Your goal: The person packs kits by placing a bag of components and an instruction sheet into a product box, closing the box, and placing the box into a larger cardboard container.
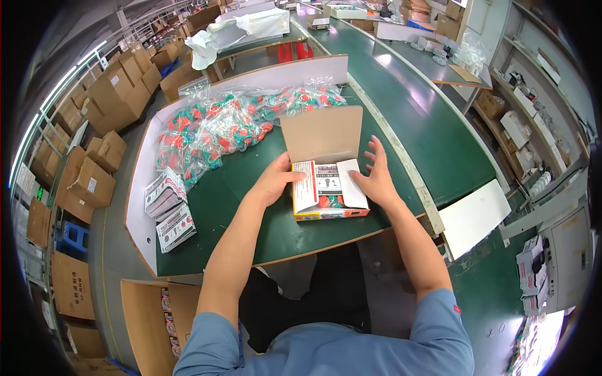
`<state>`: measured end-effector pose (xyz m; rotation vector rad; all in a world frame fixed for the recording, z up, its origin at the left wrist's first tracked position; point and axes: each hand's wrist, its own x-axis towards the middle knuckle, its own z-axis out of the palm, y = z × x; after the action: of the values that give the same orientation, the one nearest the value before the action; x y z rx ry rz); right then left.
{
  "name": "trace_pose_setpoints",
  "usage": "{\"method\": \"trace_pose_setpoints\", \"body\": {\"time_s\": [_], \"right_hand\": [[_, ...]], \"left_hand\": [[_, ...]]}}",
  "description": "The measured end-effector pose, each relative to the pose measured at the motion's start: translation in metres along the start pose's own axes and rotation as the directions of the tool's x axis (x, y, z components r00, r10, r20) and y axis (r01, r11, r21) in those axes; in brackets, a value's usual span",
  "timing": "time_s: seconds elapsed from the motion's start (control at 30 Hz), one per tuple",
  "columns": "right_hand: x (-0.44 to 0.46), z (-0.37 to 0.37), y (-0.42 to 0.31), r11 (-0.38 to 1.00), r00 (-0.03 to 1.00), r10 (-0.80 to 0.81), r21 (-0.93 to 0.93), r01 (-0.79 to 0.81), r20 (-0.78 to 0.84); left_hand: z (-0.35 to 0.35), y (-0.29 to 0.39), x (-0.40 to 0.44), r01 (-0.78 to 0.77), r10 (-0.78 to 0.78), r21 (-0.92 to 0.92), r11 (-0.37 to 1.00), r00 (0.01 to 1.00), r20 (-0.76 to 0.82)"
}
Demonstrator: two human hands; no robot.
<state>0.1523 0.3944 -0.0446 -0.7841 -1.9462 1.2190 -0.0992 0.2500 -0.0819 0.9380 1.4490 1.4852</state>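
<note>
A small printed cardboard box (332,215) sits on the green table in front of me, its brown lid (322,135) standing up at the back. Its two side flaps are partly folded in. Between them show a printed leaflet (328,178) and some red and green pieces (331,201). My left hand (274,180) grips the box's left side, thumb on the left flap. On the right, my right hand (377,178) has its fingers spread, with the thumb against the right flap.
Plastic bags of red and green pieces (219,128) are heaped at the back left. Stacks of folded leaflets (175,229) lie at the table's left. A white rim (141,207) borders the table, and a conveyor (414,106) runs along the right. An open carton (141,313) stands below left.
</note>
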Motion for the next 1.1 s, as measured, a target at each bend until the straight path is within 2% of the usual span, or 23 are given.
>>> {"method": "trace_pose_setpoints", "body": {"time_s": [0.03,0.07,0.1,0.17,0.2,0.23,0.3,0.33,0.43,0.6,0.73,0.83,1.0,1.1], "right_hand": [[0.004,-0.001,0.008,0.997,0.999,-0.021,0.072,0.024,-0.038],[0.008,-0.002,0.016,0.988,0.996,-0.042,0.142,0.053,-0.077],[0.015,-0.012,0.028,0.987,0.989,-0.099,0.139,0.084,0.107],[0.022,-0.028,0.048,0.980,0.868,-0.187,0.155,0.129,0.459],[0.021,-0.032,0.050,0.981,0.869,-0.175,0.155,0.116,0.462],[0.019,-0.038,0.048,0.978,0.854,-0.202,0.055,0.200,0.480],[0.013,-0.048,0.036,0.919,0.814,-0.249,-0.138,0.370,0.525],[0.009,-0.049,0.026,0.922,0.813,-0.240,-0.138,0.362,0.530],[-0.021,-0.039,-0.006,0.640,0.740,-0.389,-0.417,0.646,0.548],[-0.060,-0.030,-0.004,0.724,0.715,-0.400,-0.280,0.630,0.574],[-0.054,-0.032,-0.003,0.641,0.666,-0.442,-0.307,0.703,0.601],[-0.043,-0.043,-0.017,0.681,0.607,-0.411,-0.214,0.701,0.681],[-0.044,-0.039,0.000,0.653,0.612,-0.365,-0.276,0.705,0.701],[-0.055,-0.037,0.001,0.756,0.685,-0.384,-0.214,0.618,0.620]], "left_hand": [[-0.009,0.001,0.004,0.030,-0.001,-0.129,0.991,0.975,0.223],[-0.017,0.000,0.005,0.028,0.003,-0.132,0.991,0.974,0.226],[-0.025,0.004,0.003,-0.026,0.029,-0.014,1.000,0.961,0.275],[-0.035,0.010,-0.008,-0.135,0.047,0.212,0.968,0.925,0.377],[-0.035,0.014,-0.017,-0.123,0.036,0.209,0.970,0.925,0.377],[-0.033,0.024,-0.030,-0.235,0.081,0.398,0.887,0.927,0.366],[-0.026,0.045,-0.049,-0.405,0.173,0.709,0.577,0.909,0.379],[-0.014,0.048,-0.059,-0.399,0.166,0.707,0.584,0.911,0.377],[0.046,0.035,-0.101,-0.545,0.256,0.828,0.133,0.826,0.502],[0.050,0.018,-0.106,-0.532,0.337,0.837,0.129,0.817,0.467],[0.051,0.019,-0.099,-0.568,0.455,0.808,0.157,0.768,0.451],[0.039,0.028,-0.094,-0.663,0.509,0.653,0.365,0.730,0.456],[0.047,0.019,-0.091,-0.650,0.511,0.642,0.407,0.744,0.430],[0.044,0.024,-0.096,-0.657,0.476,0.653,0.376,0.742,0.472]]}}
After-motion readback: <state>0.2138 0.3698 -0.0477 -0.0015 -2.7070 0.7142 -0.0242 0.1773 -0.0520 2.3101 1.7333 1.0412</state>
